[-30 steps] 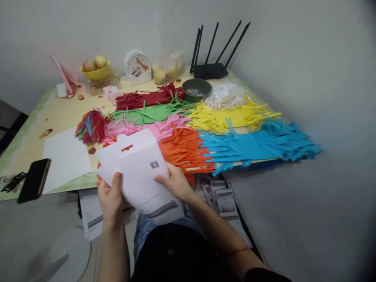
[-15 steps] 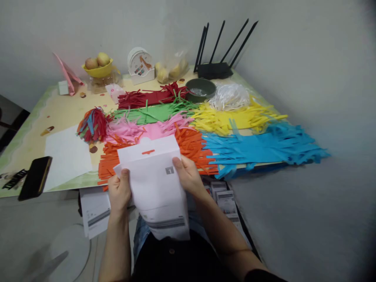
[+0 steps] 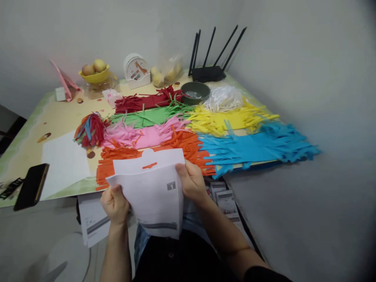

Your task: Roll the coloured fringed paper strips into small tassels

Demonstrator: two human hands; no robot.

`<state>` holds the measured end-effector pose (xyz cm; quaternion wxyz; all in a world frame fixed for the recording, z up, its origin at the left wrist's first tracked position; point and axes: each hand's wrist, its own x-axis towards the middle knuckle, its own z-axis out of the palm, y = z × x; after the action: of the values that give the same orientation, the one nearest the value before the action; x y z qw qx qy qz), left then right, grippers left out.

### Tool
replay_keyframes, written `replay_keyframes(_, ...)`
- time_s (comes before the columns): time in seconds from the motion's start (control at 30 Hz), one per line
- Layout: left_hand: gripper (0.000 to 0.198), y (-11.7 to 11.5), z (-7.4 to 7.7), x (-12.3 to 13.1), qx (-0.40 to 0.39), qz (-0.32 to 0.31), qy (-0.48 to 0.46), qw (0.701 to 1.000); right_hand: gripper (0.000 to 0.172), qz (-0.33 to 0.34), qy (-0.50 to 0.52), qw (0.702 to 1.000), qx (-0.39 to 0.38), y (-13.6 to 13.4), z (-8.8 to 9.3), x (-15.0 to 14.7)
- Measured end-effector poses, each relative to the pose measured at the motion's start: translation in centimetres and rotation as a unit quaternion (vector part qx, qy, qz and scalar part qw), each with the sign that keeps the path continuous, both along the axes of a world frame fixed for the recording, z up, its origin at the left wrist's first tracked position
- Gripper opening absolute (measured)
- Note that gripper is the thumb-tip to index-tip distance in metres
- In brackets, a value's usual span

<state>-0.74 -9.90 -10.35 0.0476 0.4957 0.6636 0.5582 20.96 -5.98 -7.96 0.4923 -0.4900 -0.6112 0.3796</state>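
Note:
Between my hands is a white paper packet (image 3: 151,199) with a hang-hole tab at its top and a grey square marked 1. My left hand (image 3: 115,203) is closed on its left edge, thumb on the front. On the right edge, my right hand (image 3: 192,180) pinches it near the top corner. Behind the packet lie orange fringed paper strips (image 3: 111,162), partly hidden by it. Past those are pink (image 3: 149,137), green (image 3: 155,116) and dark red (image 3: 149,102) fringed strips. Yellow (image 3: 235,117) and blue (image 3: 252,149) ones lie to the right.
A phone (image 3: 31,187) and a white sheet (image 3: 64,162) lie at the table's left. A multicoloured pompom (image 3: 90,131), a dark green bowl (image 3: 195,93), white shredded strips (image 3: 225,98), a router (image 3: 208,73) and a yellow fruit bowl (image 3: 94,76) stand further back. Printed packets (image 3: 227,201) lie below the table edge.
The packet's top has come down and tilted, its left corner bending outward. My left hand has moved slightly down and left; both hands keep their hold. The camera view has shifted a little.

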Motion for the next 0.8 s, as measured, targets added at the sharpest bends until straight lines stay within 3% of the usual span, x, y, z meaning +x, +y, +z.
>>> replay_keyframes(0.13,0.059,-0.6,-0.6,-0.2,-0.029,-0.049,0.007,0.998,0.065,-0.100,-0.084,0.987,0.093,0.2,0.9,0.2)
replay_keyframes(0.2,0.057,-0.7,-0.8,-0.2,-0.050,-0.048,0.041,0.997,0.065,-0.110,-0.089,0.984,0.106,0.3,1.0,0.0)
replay_keyframes(0.27,0.055,-0.6,-0.6,-0.3,-0.036,0.019,0.041,0.998,0.060,-0.051,-0.058,0.994,0.080,0.0,0.9,-0.4)
replay_keyframes(0.37,0.055,0.0,0.6,-0.7,0.041,0.132,-0.016,0.990,0.049,0.122,-0.016,0.991,0.053,-0.7,0.4,-1.3)
replay_keyframes(0.43,0.053,0.5,1.6,-0.9,0.064,0.156,-0.034,0.985,0.042,0.199,-0.036,0.977,0.070,-1.3,0.1,-1.9)
replay_keyframes(0.47,0.051,0.7,2.0,-1.0,0.064,0.158,-0.037,0.985,0.041,0.201,-0.063,0.974,0.084,-1.5,0.0,-2.1)
replay_keyframes(0.53,0.051,0.9,2.3,-0.9,0.054,0.153,-0.058,0.985,0.039,0.156,-0.125,0.973,0.111,-1.6,-0.3,-2.3)
replay_keyframes(0.63,0.050,0.8,1.4,-0.5,0.043,0.115,-0.126,0.984,0.037,0.063,-0.185,0.970,0.144,-1.0,-0.7,-2.2)
replay_keyframes(0.8,0.044,-0.5,-0.6,-0.3,-0.075,0.011,-0.146,0.986,0.037,0.007,-0.152,0.981,0.122,0.1,-1.1,-2.1)
